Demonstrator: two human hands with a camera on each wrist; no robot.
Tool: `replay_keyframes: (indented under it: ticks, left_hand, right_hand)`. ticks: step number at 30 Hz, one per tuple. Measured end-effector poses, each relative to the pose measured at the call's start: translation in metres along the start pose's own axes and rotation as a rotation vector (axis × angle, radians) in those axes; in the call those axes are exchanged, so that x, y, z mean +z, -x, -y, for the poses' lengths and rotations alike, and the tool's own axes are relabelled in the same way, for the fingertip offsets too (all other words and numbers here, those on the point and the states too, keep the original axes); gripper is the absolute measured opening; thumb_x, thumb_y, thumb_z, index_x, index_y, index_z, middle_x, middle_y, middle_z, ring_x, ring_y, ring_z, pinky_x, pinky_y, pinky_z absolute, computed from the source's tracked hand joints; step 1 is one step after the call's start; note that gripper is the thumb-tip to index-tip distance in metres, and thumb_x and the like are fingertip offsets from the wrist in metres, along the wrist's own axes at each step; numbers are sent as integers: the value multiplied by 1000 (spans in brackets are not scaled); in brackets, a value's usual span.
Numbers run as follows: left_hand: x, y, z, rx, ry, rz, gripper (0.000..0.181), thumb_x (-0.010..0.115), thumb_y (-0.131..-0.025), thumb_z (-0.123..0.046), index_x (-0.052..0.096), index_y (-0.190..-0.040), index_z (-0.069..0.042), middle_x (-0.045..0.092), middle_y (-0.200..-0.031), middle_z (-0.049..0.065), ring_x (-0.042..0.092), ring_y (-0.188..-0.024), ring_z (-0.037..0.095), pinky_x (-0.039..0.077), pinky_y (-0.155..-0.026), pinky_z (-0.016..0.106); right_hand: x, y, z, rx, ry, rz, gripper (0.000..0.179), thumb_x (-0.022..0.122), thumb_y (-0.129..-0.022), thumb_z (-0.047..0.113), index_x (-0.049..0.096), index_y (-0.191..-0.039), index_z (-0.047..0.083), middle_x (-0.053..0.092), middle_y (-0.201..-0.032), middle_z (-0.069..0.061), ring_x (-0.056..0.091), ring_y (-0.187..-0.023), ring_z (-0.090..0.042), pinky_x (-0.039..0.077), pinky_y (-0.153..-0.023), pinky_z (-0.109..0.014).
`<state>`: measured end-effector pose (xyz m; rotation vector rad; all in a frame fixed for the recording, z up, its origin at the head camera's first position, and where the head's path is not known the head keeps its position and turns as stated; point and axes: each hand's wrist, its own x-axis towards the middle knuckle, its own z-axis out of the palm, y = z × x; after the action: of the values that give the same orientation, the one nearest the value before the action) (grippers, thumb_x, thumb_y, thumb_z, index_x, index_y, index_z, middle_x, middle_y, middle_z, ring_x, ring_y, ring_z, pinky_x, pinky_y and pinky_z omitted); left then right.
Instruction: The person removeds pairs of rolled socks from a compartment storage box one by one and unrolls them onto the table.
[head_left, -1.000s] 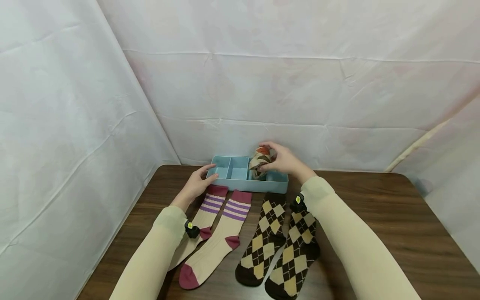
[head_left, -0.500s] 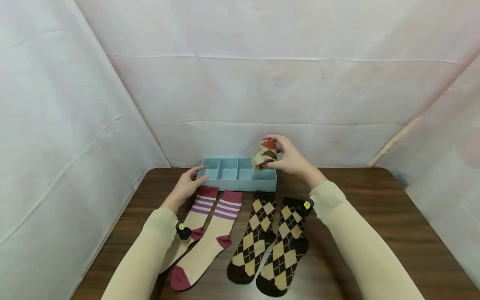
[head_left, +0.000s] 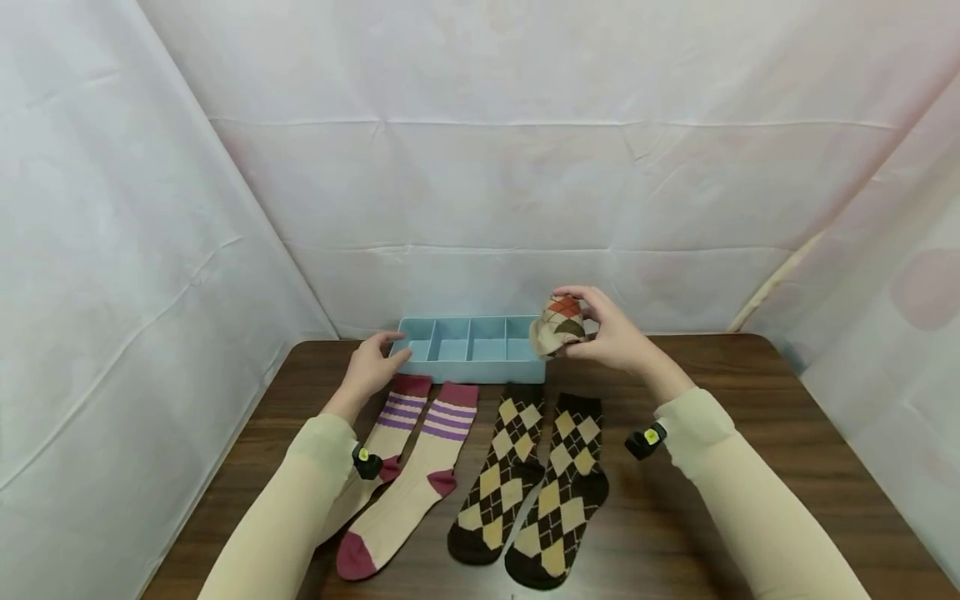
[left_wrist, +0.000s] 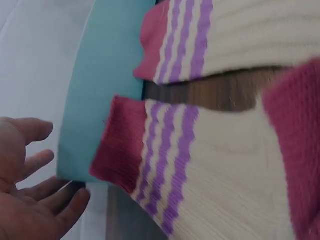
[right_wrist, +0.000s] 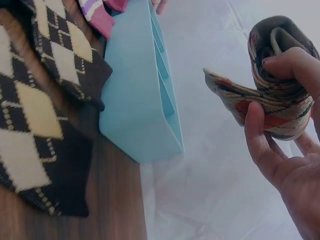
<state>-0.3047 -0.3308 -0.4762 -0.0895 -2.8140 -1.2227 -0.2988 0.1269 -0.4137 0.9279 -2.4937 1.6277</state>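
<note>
A rolled-up argyle sock bundle (head_left: 561,323), beige with orange and olive diamonds, is gripped by my right hand (head_left: 611,333) above the right end of a blue divided box (head_left: 480,372). In the right wrist view the sock roll (right_wrist: 282,117) has a loose flap sticking out, with thumb and fingers around it. My left hand (head_left: 369,367) is at the box's left end with fingers loosely extended; the left wrist view shows this hand (left_wrist: 35,185) beside the box corner, holding nothing. The box's visible compartments hold nothing.
Cream socks (head_left: 408,508) with maroon toes and purple stripes lie flat on the wooden table (head_left: 712,500), left of centre. Brown argyle socks (head_left: 566,492) lie beside them. White sheeting (head_left: 480,183) hangs behind the table.
My right hand has lifted the sock roll out of a right-hand compartment and moved it rightward to the box's end. The left hand stays by the box's left end.
</note>
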Motion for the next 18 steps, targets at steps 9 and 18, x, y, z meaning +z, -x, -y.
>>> replay_keyframes:
  ticks: [9, 18]
  left_hand:
    - [7, 3, -41, 136, -19, -198, 42, 70, -105, -23, 67, -141, -1, 63, -143, 26, 57, -135, 45, 48, -110, 61]
    - [45, 26, -89, 235, 199, -196, 36, 72, -105, -20, 68, -138, -5, 70, -136, 13, 64, -130, 36, 54, -103, 53]
  right_hand:
    - [-9, 31, -4, -56, -50, 15, 97, 79, -79, -23, 45, -163, 12, 45, -153, -13, 54, -139, -44, 64, -87, -39]
    - [-12, 60, -9, -86, -11, 28, 100, 79, -79, -23, 44, -165, 13, 45, -157, -11, 58, -137, -23, 57, -98, -30]
